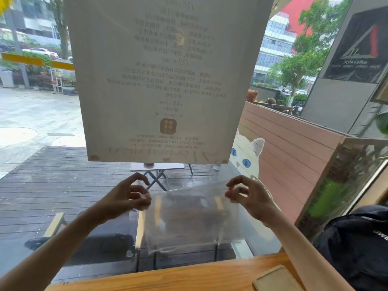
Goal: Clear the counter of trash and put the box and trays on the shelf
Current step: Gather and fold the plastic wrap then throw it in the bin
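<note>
Clear plastic bag (189, 217), seemingly held upright.

A pale poster (165, 76) with mirrored text hangs on the window across the upper middle of the frame, a painted cat (249, 158) at its lower right. At the lower right edge lies a dark backpack (357, 244); outside stands a folding stand (157, 171) on grey decking (63, 175).

In front of me runs a wooden counter (168, 278) (pale, grainy), and a light wooden tray (275, 279) lies flat on its right end.
</note>
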